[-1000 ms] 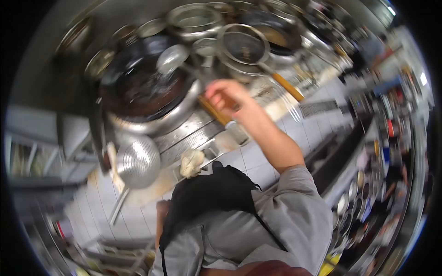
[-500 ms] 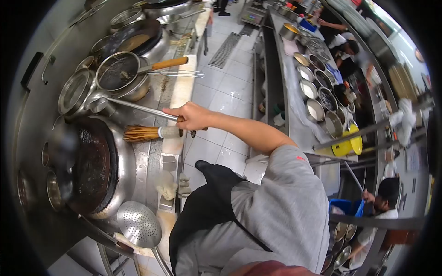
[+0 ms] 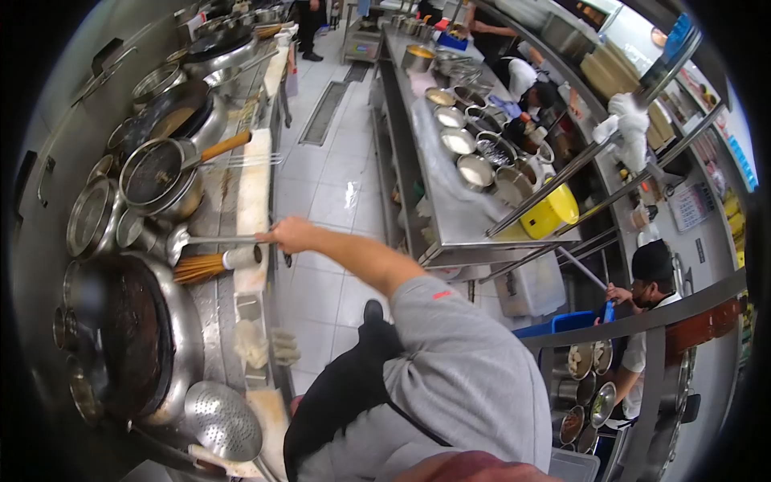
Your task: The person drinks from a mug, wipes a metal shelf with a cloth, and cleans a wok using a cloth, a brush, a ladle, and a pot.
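Note:
My right hand (image 3: 291, 234) is closed around the end of a metal ladle's handle, over the pale edge of the stove counter. The ladle (image 3: 217, 239) points left, its bowl beside a bamboo wok brush (image 3: 210, 267); I cannot tell whether the two touch. Left of the brush is a large dark wok (image 3: 132, 337) in a metal ring. A perforated skimmer (image 3: 223, 419) lies nearer my body, its handle running out at the bottom. My left hand cannot be made out.
A mesh strainer with a wooden handle (image 3: 221, 148) rests on a pot farther along the stove. Pale crumpled cloth (image 3: 250, 344) lies on the counter edge. Behind me, a steel table (image 3: 458, 229) carries several bowls and a yellow container (image 3: 550, 207). Co-workers stand beyond it.
My view has swung, so the stove sits farther left. My right hand has brought the ladle away from the strainer pot, nearer the brush.

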Demonstrator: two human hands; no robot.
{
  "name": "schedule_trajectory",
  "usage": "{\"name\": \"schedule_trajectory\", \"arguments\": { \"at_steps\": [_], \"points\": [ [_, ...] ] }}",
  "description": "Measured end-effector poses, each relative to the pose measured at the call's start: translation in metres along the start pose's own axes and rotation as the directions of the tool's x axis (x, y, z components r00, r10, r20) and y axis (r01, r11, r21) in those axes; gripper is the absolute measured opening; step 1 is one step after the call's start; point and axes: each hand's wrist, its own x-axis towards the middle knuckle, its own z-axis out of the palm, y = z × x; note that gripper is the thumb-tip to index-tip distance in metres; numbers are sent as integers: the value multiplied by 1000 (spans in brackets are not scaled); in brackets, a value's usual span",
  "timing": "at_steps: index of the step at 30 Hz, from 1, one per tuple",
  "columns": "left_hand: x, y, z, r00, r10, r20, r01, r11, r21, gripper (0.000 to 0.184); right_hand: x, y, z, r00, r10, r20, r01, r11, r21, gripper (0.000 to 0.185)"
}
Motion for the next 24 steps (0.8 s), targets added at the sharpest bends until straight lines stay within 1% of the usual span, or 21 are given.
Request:
{"name": "schedule_trajectory", "arguments": {
  "at_steps": [1,2,3,4,5,7,9,10,12,14,16,18,19,21,22,23,24],
  "points": [
    [4,5,8,1000,13,18,-13,1000,-10,19,1,-7,-1,995,73,73,-75,997,21,71],
    [5,10,16,999,23,30,-23,1000,-22,19,3,-3,13,995,61,80,-68,994,82,72],
    [9,17,24,998,37,50,-35,999,-30,20,-1,-9,9,987,66,145,-79,993,92,72],
    [13,23,32,996,54,73,-51,998,-37,20,-10,-16,-1,980,88,180,-114,983,145,69],
    [18,29,39,993,70,97,-65,997,-46,20,-16,-18,3,987,72,142,-88,990,112,64],
    [27,45,53,982,101,158,-95,995,-44,20,-47,-15,0,991,28,-130,-7,987,163,59],
    [33,71,66,961,110,252,-122,992,30,21,-88,-1,3,971,101,-214,-41,962,271,55],
    [31,101,72,945,117,304,-153,984,96,22,-111,7,6,957,137,-256,-48,945,324,53],
    [31,162,82,908,126,401,-228,949,219,26,-170,31,17,939,169,-301,-86,959,270,49],
    [39,192,97,888,99,448,-224,946,234,25,-231,43,-6,923,310,-229,-242,929,281,46],
    [46,223,115,869,73,489,-217,945,243,23,-281,62,-14,839,408,-359,-326,907,268,38],
    [58,249,133,853,56,518,-207,949,239,20,-319,76,-25,746,503,-437,-427,864,267,33],
    [73,248,143,844,46,535,-224,935,274,19,-331,83,-30,693,543,-474,-475,839,266,30],
    [114,236,162,823,20,567,-256,905,340,16,-346,95,-34,665,541,-516,-449,841,303,29],
    [125,240,175,799,108,592,-392,839,376,16,-353,101,-32,649,542,-534,-436,840,323,29],
    [133,243,190,776,108,621,-444,794,416,16,-355,106,-27,629,534,-564,-413,845,339,27],
    [137,257,203,754,106,649,-495,742,453,16,-356,109,-22,623,549,-557,-408,836,368,26]
  ]
}}
